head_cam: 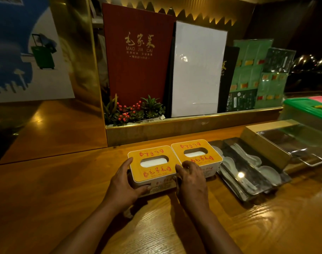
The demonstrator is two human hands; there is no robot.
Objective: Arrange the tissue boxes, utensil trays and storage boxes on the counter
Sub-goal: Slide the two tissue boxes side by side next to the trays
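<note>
Both hands, left hand (122,182) and right hand (191,177), clasp the near tissue box (152,166) at the counter's (266,226) centre; pushed toward two o'clock, it could shunt the second tissue box (197,153) into the spoon tray (248,173).

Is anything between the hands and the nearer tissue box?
Nothing visible: the left hand and right hand flank the nearer yellow-lidded white tissue box. The matching second tissue box sits close on its right.
</note>
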